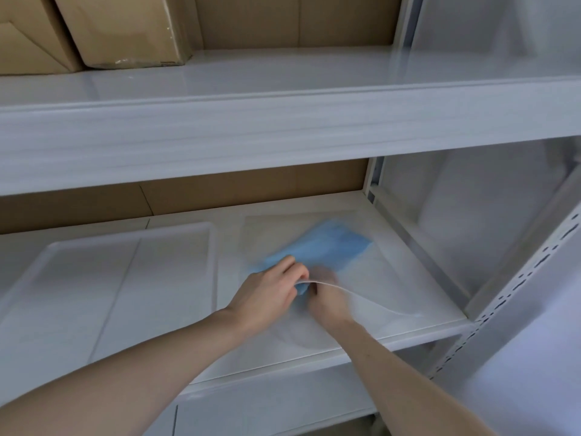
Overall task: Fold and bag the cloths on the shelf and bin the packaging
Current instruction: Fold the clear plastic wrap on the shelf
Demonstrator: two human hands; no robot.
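A light blue cloth (330, 243) lies inside a large clear plastic bag (386, 278) on the white shelf (229, 234). My left hand (270, 294) has its fingers curled round the near end of the cloth and the bag's upper edge at the opening. My right hand (327, 297) sits right beside it, blurred by motion, partly under the raised plastic edge, fingers curled at the bag's mouth. What exactly the right fingers hold is hard to make out.
A shallow white tray (50, 256) lies on the same shelf to the left. Cardboard boxes (125, 29) stand on the shelf above. A perforated white upright (518, 287) frames the right side. Brown cardboard backs the shelves.
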